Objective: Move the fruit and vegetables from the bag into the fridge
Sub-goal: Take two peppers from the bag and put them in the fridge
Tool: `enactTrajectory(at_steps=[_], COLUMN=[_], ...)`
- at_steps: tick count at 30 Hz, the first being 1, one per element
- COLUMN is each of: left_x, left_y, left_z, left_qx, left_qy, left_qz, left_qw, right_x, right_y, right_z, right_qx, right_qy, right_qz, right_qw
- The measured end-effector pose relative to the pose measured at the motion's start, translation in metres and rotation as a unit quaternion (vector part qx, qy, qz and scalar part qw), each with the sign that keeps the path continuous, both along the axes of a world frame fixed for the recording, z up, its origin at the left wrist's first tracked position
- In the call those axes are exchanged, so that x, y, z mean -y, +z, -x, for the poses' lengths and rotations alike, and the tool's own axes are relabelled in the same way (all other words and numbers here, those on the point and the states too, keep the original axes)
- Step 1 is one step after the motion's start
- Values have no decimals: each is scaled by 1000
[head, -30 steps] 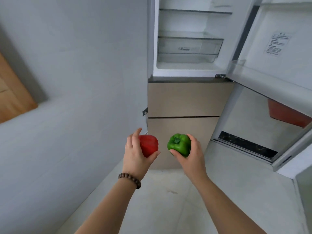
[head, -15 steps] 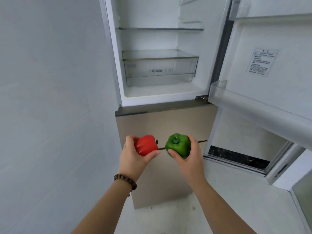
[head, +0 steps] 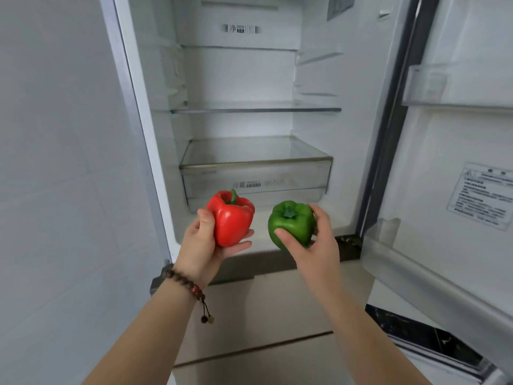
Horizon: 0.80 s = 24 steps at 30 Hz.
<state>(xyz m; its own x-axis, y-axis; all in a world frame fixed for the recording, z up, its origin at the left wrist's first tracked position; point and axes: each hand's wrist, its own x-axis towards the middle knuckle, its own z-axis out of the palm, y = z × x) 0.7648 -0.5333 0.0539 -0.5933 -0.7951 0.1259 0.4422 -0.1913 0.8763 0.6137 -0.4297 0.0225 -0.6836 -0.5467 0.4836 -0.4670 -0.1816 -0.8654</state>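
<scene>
The left hand (head: 204, 245) cradles a red bell pepper (head: 231, 219) between thumb and curled fingers, while just beside it the right hand (head: 316, 245) grips a green bell pepper (head: 291, 223), both held up before the open fridge (head: 313, 79), its clear crisper drawer (head: 255, 179) just beyond them.

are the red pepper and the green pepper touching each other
Apart. The head view shows a clear strip of white fridge floor between the red pepper in the left hand and the green pepper in the right hand.
</scene>
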Motion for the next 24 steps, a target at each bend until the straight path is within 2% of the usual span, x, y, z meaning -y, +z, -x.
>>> enactTrajectory(at_steps=[4,7,9,11,14,17,19,24], left_x=[50,87,112,133,158,181,191,213], left_y=[7,13,20,31,47,56,59,57], left_z=[20,34,42,46,53,61,69,94], left_qx=[-52,-74,-49,-10,28,75,127,189], left_qy=[-46,-22,45,118,143,162,206,303], left_qz=[-2,24,88,182,275,311,315,336], left_qw=[998,997,994,976,950,934,918,872], right_x=[54,93,117,138,167,192,205,241], right_y=[15,30,41,52,65,74,79,96], right_z=[10,16,22,30,46,67,82,117], right_qx=[14,28,39,39,31,12,3,-30], right_qy=[51,79,91,105,113,121,140,162], right_qz=[22,58,89,115,139,113,83,16], right_qw=[998,995,991,987,983,986,987,986])
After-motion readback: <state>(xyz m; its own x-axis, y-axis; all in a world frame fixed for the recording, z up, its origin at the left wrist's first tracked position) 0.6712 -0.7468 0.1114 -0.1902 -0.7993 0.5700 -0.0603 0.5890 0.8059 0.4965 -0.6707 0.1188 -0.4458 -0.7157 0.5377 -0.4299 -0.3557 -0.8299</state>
